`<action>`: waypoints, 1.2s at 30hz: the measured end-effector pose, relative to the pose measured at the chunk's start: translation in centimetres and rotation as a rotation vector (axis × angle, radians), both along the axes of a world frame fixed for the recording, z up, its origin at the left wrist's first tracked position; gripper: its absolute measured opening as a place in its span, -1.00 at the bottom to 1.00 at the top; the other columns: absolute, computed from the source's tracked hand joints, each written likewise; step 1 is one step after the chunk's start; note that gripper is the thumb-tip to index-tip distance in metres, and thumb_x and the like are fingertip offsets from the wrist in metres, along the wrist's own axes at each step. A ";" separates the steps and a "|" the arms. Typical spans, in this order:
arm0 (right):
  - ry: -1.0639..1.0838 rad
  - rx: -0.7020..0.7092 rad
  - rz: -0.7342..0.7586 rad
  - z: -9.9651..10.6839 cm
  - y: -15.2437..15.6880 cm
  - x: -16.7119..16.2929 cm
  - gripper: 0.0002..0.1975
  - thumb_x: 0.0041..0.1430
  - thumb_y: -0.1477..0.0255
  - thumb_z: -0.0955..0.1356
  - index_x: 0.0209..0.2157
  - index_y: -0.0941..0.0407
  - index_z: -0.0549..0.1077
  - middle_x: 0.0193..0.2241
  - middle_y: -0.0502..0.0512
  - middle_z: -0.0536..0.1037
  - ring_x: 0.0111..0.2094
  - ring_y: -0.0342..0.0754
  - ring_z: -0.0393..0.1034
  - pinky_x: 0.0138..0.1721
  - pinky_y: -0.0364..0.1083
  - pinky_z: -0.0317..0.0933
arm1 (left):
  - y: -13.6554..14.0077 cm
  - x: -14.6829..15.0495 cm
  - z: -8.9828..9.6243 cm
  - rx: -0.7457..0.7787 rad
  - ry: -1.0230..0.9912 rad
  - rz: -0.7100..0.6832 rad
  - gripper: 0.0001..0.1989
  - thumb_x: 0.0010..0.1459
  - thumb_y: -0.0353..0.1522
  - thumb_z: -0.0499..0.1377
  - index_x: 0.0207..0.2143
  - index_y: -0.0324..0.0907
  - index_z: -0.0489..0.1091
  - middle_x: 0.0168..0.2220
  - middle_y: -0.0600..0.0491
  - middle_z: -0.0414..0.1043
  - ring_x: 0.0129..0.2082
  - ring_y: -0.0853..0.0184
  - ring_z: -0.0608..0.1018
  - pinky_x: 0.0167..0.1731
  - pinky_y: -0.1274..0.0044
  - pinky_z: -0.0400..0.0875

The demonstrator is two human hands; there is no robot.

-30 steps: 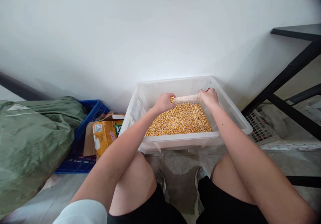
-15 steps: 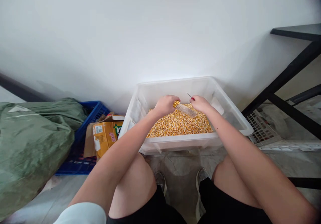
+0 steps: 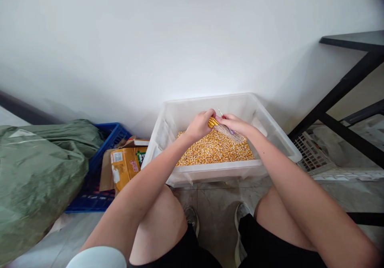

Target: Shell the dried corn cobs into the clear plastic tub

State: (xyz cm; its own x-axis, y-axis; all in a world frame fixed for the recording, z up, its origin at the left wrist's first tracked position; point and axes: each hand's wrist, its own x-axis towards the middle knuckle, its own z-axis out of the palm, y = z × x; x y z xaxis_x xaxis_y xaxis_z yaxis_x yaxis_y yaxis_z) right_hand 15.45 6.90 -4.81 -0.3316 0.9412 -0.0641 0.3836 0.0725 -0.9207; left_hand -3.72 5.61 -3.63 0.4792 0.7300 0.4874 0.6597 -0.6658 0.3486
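Observation:
My left hand (image 3: 201,125) is closed around the end of a corn cob (image 3: 213,122), which still bears yellow kernels there and is stripped bare along the part pointing right. My right hand (image 3: 235,124) is closed on a screwdriver (image 3: 221,113) with a thin metal shaft and a reddish handle, most of it hidden by the fingers. The right fingers are up against the cob, close to the left hand. Beneath both hands, loose corn kernels (image 3: 207,154) lie heaped in a translucent plastic bin (image 3: 216,164).
Left of the bin are a torn orange cardboard box (image 3: 124,166), a blue crate (image 3: 90,198) and a green sack (image 3: 42,172). At right stand a black metal frame (image 3: 339,90) and a white plastic basket (image 3: 312,154). A white wall rises behind the bin.
My right hand has moved left and down, bringing the screwdriver to the cob. My left hand has kept its hold on the cob, which has shifted slightly.

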 end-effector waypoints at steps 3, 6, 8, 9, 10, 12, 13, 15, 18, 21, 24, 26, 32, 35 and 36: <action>0.083 -0.021 0.023 0.2 -0.4 -0.1 -0.46 0.02 -0.14 0.37 -0.46 0.05 0.22 -0.55 -0.08 0.27 -0.54 -0.15 0.12 -0.52 -0.10 -0.04 | 0.1 0.1 -0.1 0.022 -0.037 -0.019 -0.78 0.02 -0.48 0.15 -0.22 -0.16 0.30 -0.30 -0.01 0.45 -0.31 0.25 0.48 -0.31 0.47 0.29; 0.104 -0.007 -0.007 0.4 -0.6 -0.3 -0.46 0.00 -0.11 0.41 -0.48 0.05 0.19 -0.58 -0.12 0.20 -0.56 -0.17 0.05 -0.54 -0.11 -0.09 | 0.2 -0.1 -0.3 -0.018 -0.107 -0.015 -0.74 -0.02 -0.52 0.16 -0.22 -0.16 0.31 -0.26 -0.02 0.43 -0.26 0.25 0.47 -0.27 0.45 0.30; 0.124 -0.005 -0.052 0.4 -0.5 -0.5 -0.46 -0.02 -0.07 0.44 -0.47 0.04 0.17 -0.58 -0.14 0.17 -0.56 -0.18 0.02 -0.53 -0.12 -0.10 | 0.3 -0.2 -0.3 -0.214 -0.250 -0.029 -0.57 -0.08 -0.50 0.23 -0.09 -0.15 0.29 -0.25 0.00 0.41 -0.30 0.27 0.47 -0.29 0.44 0.32; 0.131 0.003 -0.080 0.3 -0.5 -0.5 -0.47 -0.03 -0.05 0.45 -0.47 0.04 0.16 -0.58 -0.15 0.16 -0.56 -0.18 0.01 -0.53 -0.12 -0.10 | 0.4 -0.2 -0.2 -0.376 -0.358 -0.051 -0.44 -0.11 -0.49 0.27 0.00 -0.12 0.25 -0.25 0.02 0.40 -0.33 0.29 0.48 -0.32 0.45 0.34; 0.137 0.014 -0.106 0.2 -0.4 -0.6 -0.47 -0.03 -0.03 0.46 -0.46 0.04 0.16 -0.58 -0.15 0.16 -0.55 -0.18 0.01 -0.53 -0.12 -0.10 | 0.4 -0.1 -0.1 -0.555 -0.479 -0.080 -0.34 -0.12 -0.45 0.31 0.07 -0.10 0.19 -0.24 0.03 0.40 -0.35 0.30 0.49 -0.34 0.45 0.37; 0.145 0.043 -0.141 0.1 -0.2 -0.8 -0.48 -0.02 -0.02 0.45 -0.46 0.04 0.16 -0.58 -0.16 0.16 -0.55 -0.18 0.01 -0.52 -0.12 -0.10 | 0.4 0.1 0.1 -0.847 -0.705 -0.129 -0.38 -0.05 -0.29 0.34 0.06 -0.09 0.18 -0.22 0.02 0.39 -0.36 0.31 0.51 -0.38 0.46 0.40; 0.148 0.065 -0.151 0.1 -0.1 -0.9 -0.49 0.00 -0.03 0.44 -0.46 0.04 0.16 -0.58 -0.16 0.16 -0.55 -0.18 0.01 -0.52 -0.12 -0.10 | 0.3 0.4 0.2 -0.925 -0.791 -0.137 -0.47 0.01 -0.19 0.31 0.00 -0.11 0.23 -0.21 0.01 0.39 -0.36 0.31 0.52 -0.39 0.46 0.41; 0.153 0.102 -0.161 0.2 -0.1 -1.3 -0.49 0.02 -0.04 0.42 -0.46 0.05 0.16 -0.57 -0.15 0.16 -0.54 -0.18 0.02 -0.51 -0.12 -0.08 | 0.2 1.1 0.3 -0.946 -0.888 -0.100 -0.56 0.09 -0.01 0.21 -0.16 -0.14 0.30 -0.25 0.02 0.37 -0.38 0.34 0.50 -0.43 0.49 0.38; 0.153 0.158 -0.159 0.5 -0.3 -2.2 -0.51 0.05 -0.03 0.40 -0.48 0.05 0.16 -0.57 -0.14 0.16 -0.53 -0.18 0.05 -0.48 -0.11 -0.04 | 0.1 2.4 0.2 -0.819 -0.947 0.069 -0.56 0.09 0.02 0.21 -0.29 -0.16 0.32 -0.38 0.06 0.33 -0.44 0.41 0.41 -0.47 0.54 0.30; 0.207 0.159 -0.148 0.8 -0.6 -3.2 -0.55 0.05 0.03 0.40 -0.48 0.06 0.18 -0.57 -0.14 0.19 -0.52 -0.17 0.08 -0.48 -0.12 -0.01 | -0.1 3.4 0.0 -0.777 -1.049 0.124 -0.59 0.07 -0.01 0.24 -0.33 -0.17 0.34 -0.40 0.06 0.36 -0.44 0.40 0.41 -0.44 0.54 0.30; 0.324 0.098 -0.134 0.9 -1.0 -4.3 -0.64 0.05 0.13 0.41 -0.46 0.06 0.22 -0.56 -0.13 0.23 -0.53 -0.17 0.12 -0.49 -0.12 0.02 | -0.3 3.8 0.0 -0.798 -1.187 0.093 -0.59 -0.01 -0.04 0.31 -0.38 -0.18 0.34 -0.46 0.08 0.34 -0.50 0.41 0.40 -0.48 0.53 0.28; 0.433 0.043 -0.104 0.9 -1.3 -5.2 -0.73 0.06 0.21 0.40 -0.42 0.07 0.28 -0.54 -0.10 0.30 -0.51 -0.16 0.19 -0.48 -0.13 0.07 | -0.4 3.8 0.1 -0.763 -1.308 0.092 -0.63 -0.07 -0.13 0.35 -0.45 -0.18 0.31 -0.51 0.11 0.30 -0.54 0.43 0.38 -0.51 0.53 0.28; 0.543 0.018 -0.112 1.0 -2.0 -7.9 -0.89 0.13 0.34 0.32 -0.32 0.07 0.36 -0.36 0.00 0.49 -0.30 -0.07 0.39 -0.28 -0.11 0.25 | -0.6 3.3 0.7 -0.667 -1.478 0.274 -0.75 -0.17 -0.36 0.31 -0.58 -0.18 0.25 -0.61 0.16 0.22 -0.61 0.46 0.34 -0.58 0.54 0.23; 0.465 0.052 -0.169 0.9 -2.1 -8.3 -0.91 0.17 0.34 0.29 -0.33 0.06 0.33 -0.35 0.01 0.49 -0.25 -0.05 0.38 -0.25 -0.11 0.26 | -0.6 3.2 0.8 -0.665 -1.492 0.286 -0.76 -0.20 -0.39 0.30 -0.61 -0.18 0.24 -0.63 0.16 0.20 -0.61 0.46 0.32 -0.60 0.54 0.20; 0.433 0.070 -0.187 0.8 -2.1 -8.3 -0.91 0.18 0.33 0.29 -0.34 0.06 0.32 -0.36 0.01 0.47 -0.25 -0.05 0.37 -0.26 -0.11 0.26 | -0.5 3.2 0.8 -0.669 -1.495 0.287 -0.77 -0.20 -0.39 0.30 -0.62 -0.19 0.24 -0.63 0.16 0.20 -0.61 0.45 0.33 -0.60 0.54 0.20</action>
State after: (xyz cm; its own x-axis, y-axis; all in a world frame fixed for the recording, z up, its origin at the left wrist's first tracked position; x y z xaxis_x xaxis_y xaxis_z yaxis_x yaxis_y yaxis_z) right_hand 7.19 4.82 -3.98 -0.1386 0.9844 0.1085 -0.0218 0.1065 -0.9941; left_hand -0.50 5.06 -2.87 -0.2699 0.9614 -0.0530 -0.4311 -0.0715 0.8995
